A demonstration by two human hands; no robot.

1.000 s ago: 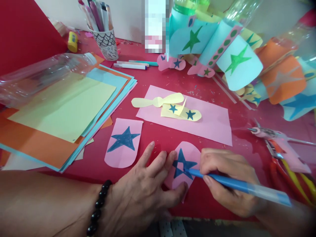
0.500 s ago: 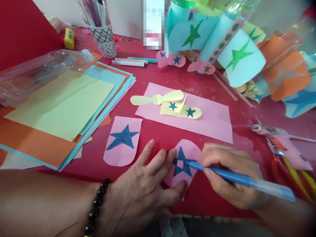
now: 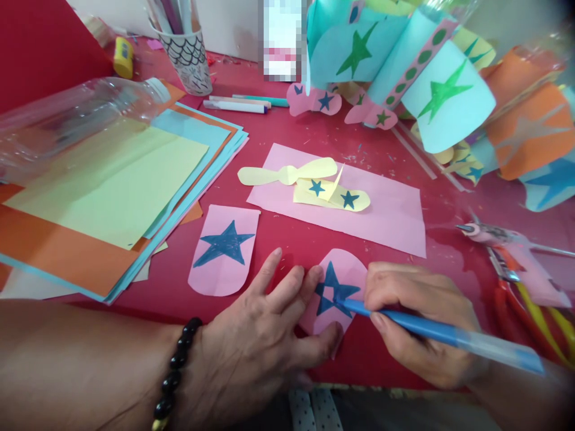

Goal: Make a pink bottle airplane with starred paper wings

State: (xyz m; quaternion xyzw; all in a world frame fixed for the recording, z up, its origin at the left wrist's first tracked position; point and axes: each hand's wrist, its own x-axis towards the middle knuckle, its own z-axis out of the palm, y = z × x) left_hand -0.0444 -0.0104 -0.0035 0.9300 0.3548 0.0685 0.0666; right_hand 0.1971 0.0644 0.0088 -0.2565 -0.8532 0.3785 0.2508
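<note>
My right hand (image 3: 420, 323) grips a blue felt-tip pen (image 3: 431, 329), its tip touching the star on a pink paper piece (image 3: 348, 263). That star is dark blue with a small pink patch left in its middle. Fingers spread, my left hand (image 3: 269, 323) presses the near and left side of this piece against the table. Left of it lies a second pink paper piece (image 3: 218, 284) with a fully blue star. Beyond both hands, a yellow paper propeller shape (image 3: 287, 175) and a yellow strip with two blue stars (image 3: 332, 196) rest on a pink sheet (image 3: 386, 221).
Stacked coloured paper (image 3: 112, 179) and a clear plastic bottle (image 3: 99, 120) occupy the left. A cup of brushes (image 3: 188, 63) and several markers (image 3: 238, 106) stand behind. Decorated paper-and-bottle models (image 3: 359, 54) fill the back right. A pink glue gun (image 3: 516, 251) and red-yellow-handled pliers (image 3: 516, 305) lie right.
The pen tip has shifted slightly left, into the star's middle, and the pink patch there is smaller. My left hand stays in place; the view has tilted slightly.
</note>
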